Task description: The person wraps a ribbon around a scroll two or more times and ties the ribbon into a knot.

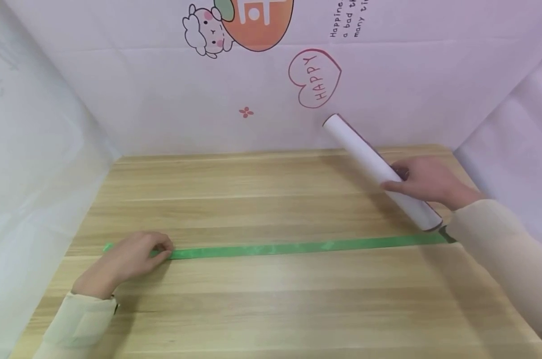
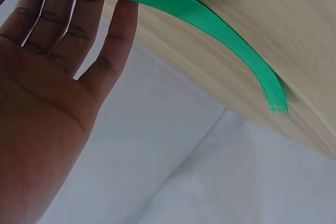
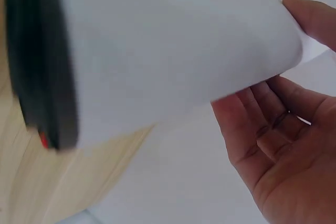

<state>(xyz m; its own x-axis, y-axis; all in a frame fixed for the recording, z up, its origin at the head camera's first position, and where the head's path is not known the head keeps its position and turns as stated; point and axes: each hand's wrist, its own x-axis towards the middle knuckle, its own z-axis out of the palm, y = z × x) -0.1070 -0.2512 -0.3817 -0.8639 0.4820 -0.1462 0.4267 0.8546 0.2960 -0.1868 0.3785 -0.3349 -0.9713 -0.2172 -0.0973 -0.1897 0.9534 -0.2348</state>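
A long green ribbon (image 1: pixel 271 249) lies stretched across the wooden table from left to right. My left hand (image 1: pixel 133 257) pinches it near its left end, thumb and fingertips together. In the left wrist view the ribbon (image 2: pixel 210 22) runs over the fingertips of the left hand (image 2: pixel 58 77), and its cut end hangs free. My right hand (image 1: pixel 423 182) grips a white roll (image 1: pixel 365 154) with dark edges, held slanted above the table's right side. Seen from the right wrist, the roll (image 3: pixel 173 51) shows a blurred dark end; thumb and fingers of the right hand (image 3: pixel 294 135) hold its sides.
The wooden table (image 1: pixel 262 309) reaches back to a white printed cloth (image 1: pixel 163 99) with cartoon drawings. White cloth also hangs at the left and right sides. A small dark thing (image 1: pixel 448 234) sits at the ribbon's right end, partly hidden by the right sleeve.
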